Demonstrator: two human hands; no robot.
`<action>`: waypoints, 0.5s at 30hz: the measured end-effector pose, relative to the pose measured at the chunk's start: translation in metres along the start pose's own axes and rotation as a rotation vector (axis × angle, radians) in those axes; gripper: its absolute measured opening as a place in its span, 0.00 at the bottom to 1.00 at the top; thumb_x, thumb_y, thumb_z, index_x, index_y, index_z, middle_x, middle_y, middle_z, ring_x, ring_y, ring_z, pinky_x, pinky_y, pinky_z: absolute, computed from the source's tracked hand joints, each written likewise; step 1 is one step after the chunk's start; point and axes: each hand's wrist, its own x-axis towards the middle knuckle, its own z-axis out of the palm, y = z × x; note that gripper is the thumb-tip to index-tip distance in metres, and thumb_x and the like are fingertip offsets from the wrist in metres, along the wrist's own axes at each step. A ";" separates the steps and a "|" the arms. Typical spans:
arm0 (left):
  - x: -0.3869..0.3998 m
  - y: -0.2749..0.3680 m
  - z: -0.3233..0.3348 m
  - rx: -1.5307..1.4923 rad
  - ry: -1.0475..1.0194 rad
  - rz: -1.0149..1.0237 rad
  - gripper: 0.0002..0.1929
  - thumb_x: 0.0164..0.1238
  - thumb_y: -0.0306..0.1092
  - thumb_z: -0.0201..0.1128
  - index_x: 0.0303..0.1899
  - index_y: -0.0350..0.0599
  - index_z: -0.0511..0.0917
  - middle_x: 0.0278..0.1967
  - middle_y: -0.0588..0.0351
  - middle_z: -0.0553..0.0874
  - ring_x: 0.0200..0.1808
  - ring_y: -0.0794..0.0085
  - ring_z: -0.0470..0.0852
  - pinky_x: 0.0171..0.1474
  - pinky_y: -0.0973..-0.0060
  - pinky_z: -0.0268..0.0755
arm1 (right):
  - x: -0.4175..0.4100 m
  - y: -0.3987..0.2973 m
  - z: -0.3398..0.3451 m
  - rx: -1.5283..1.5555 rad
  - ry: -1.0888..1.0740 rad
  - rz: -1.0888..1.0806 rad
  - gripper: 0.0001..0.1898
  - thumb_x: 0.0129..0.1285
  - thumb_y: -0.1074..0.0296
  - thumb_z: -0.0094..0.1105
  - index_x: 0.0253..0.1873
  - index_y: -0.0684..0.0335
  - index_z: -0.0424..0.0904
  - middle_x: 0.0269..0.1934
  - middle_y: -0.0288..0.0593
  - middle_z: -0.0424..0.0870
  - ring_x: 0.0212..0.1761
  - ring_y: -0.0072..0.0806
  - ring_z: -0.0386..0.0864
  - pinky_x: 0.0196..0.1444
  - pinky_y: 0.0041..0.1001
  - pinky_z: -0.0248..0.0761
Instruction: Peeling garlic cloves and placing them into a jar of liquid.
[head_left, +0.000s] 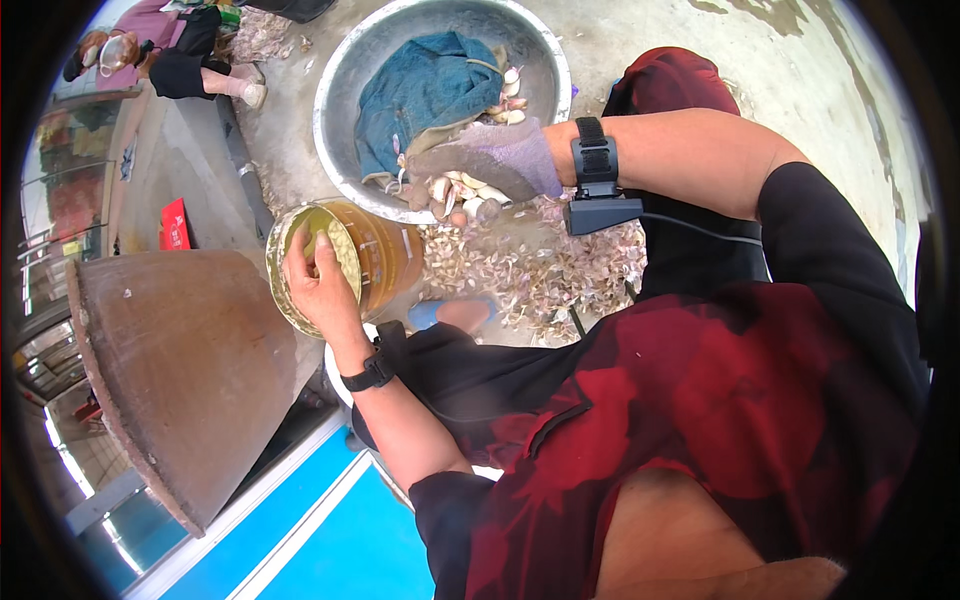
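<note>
My right hand (491, 161), in a worn grey and lilac glove, is at the near rim of a large metal basin (328, 124), its fingers curled around several garlic cloves (471, 184). Beside it in the basin lie a crumpled blue denim cloth (427, 90) and more unpeeled cloves (512, 94). Bare, with fingers apart, my left hand (319, 281) reaches over the mouth of a yellow-brown plastic bucket (390, 255). Pale peeled cloves (343, 251) show inside that bucket. No object is visible in the left hand, though its palm side is partly hidden.
Garlic skins (525, 262) cover the floor between my legs, near a blue slipper (450, 313). A big brown tapered vessel (187, 360) stands left of the bucket. Another person (180, 52) sits at the upper left, near a red packet (174, 225) and more skins.
</note>
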 end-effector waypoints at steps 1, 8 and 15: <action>-0.008 0.012 0.008 -0.006 -0.003 -0.003 0.15 0.73 0.30 0.61 0.57 0.38 0.81 0.47 0.52 0.84 0.46 0.73 0.83 0.48 0.75 0.75 | 0.000 -0.001 -0.002 0.125 -0.045 0.077 0.14 0.71 0.68 0.57 0.59 0.62 0.76 0.46 0.39 0.83 0.36 0.22 0.84 0.38 0.22 0.79; -0.048 0.067 0.045 -0.224 -0.449 0.029 0.10 0.69 0.31 0.67 0.47 0.37 0.84 0.38 0.58 0.81 0.36 0.78 0.79 0.39 0.79 0.71 | -0.008 -0.002 0.016 -0.126 0.071 0.065 0.18 0.72 0.54 0.54 0.52 0.64 0.79 0.36 0.40 0.85 0.30 0.25 0.87 0.20 0.20 0.77; -0.043 0.060 0.041 -0.429 -0.418 -0.138 0.10 0.69 0.25 0.65 0.49 0.36 0.83 0.36 0.59 0.81 0.36 0.77 0.80 0.41 0.78 0.74 | -0.013 -0.027 0.026 -0.152 0.138 0.105 0.14 0.70 0.58 0.56 0.51 0.61 0.81 0.37 0.38 0.86 0.29 0.21 0.85 0.20 0.19 0.71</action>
